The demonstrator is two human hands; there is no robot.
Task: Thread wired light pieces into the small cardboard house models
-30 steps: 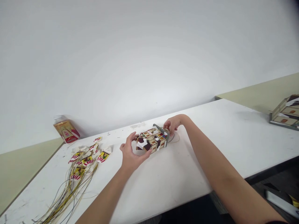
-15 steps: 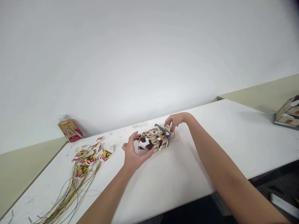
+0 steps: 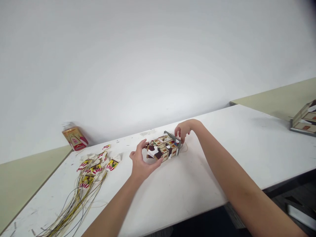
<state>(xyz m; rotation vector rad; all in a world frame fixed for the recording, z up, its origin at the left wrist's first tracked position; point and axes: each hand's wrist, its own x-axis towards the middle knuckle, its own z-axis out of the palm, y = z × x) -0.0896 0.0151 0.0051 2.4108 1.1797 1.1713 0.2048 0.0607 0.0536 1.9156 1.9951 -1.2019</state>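
A small model house (image 3: 163,148), cream with brown-and-white roof pieces, lies on its side on the white table. My left hand (image 3: 141,161) is wrapped around its roof end, thumb along the near side and fingers at the far side. The house's grey base (image 3: 174,139) stands on edge, facing right. Against the underside of that base, my right hand (image 3: 182,130) has its fingers bent down and together; what they pinch is hidden. A thin wire (image 3: 184,147) curls out onto the table just below the right fingers.
To the left lies a pile of red, white and yellow printed pieces (image 3: 95,168) with long wires (image 3: 71,210) trailing toward the near edge. A gold-and-red bottle (image 3: 75,136) stands by the wall. Another model house (image 3: 306,120) sits at the far right.
My right hand has moved in closer against the underside of the base, fingers now pointing down. The white bundle and dark wire loop beside it are now mostly hidden. My left hand keeps its hold.
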